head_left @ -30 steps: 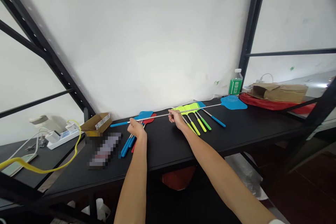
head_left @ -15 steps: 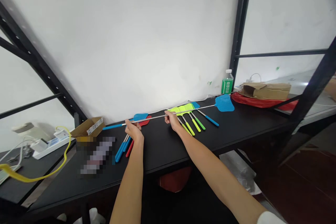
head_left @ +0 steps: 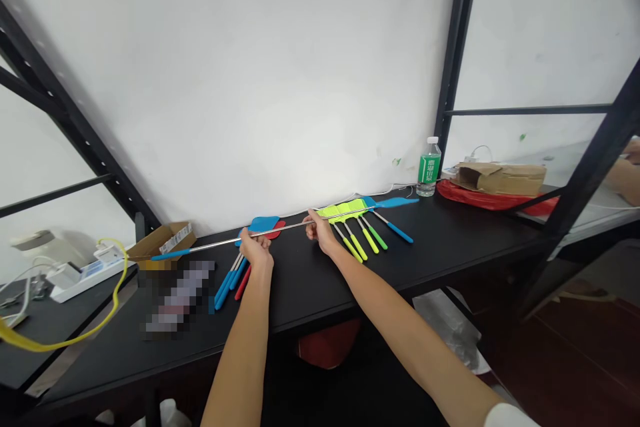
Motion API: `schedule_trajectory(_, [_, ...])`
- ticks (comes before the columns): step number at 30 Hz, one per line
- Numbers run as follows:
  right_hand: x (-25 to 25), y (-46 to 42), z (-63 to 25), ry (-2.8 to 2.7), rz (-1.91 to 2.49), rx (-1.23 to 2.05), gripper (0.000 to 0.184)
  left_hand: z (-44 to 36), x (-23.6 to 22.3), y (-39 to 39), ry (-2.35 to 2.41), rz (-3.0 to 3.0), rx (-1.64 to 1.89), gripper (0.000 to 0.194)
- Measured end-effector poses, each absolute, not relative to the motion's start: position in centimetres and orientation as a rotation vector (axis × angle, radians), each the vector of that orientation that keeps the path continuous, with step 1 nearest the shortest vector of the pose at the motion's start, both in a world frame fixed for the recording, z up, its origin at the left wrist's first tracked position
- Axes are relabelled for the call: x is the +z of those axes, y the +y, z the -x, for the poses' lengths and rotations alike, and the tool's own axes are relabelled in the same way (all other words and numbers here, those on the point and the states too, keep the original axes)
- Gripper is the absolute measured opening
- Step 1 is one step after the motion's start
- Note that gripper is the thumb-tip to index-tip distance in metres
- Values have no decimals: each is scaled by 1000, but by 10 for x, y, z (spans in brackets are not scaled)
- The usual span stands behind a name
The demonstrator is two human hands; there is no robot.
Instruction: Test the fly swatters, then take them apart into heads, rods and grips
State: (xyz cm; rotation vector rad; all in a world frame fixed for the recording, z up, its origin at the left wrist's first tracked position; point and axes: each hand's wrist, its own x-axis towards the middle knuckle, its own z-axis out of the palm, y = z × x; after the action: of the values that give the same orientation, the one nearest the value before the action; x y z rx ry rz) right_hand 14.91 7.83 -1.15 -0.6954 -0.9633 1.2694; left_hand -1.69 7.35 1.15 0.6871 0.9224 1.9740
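Honestly, from my remote seat I worried most about the long blue swatter, held across the heads of the yellow swatters, with the fingers of the left hand curled round its shaft and those of the right hand pinching it further along. A low sweep could have dragged the yellow swatters askew; I couldn't tell whether metal touched them. Far left of them, its handle overlapped the open carton in view, so a pull that way might have knocked it; right of them, a push risked the bottle. My room on the desk lay before the yellow swatters, toward the front edge, while behind them the wall allowed little.
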Motion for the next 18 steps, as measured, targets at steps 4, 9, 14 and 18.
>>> schedule_trajectory(4, [-11,80,-152,-896,705,1259,52,28,14,73,939,-655,2033,45])
schedule_trajectory(9, [-14,83,-154,-875,683,1269,57,19,12,72,927,-718,1978,45])
schedule_trajectory(14, [-16,82,-151,-1035,698,1264,57,-5,4,68,893,-1059,1626,45])
schedule_trajectory(18, [-15,81,-150,-1026,713,1262,58,-15,1,63,853,-1105,1446,44])
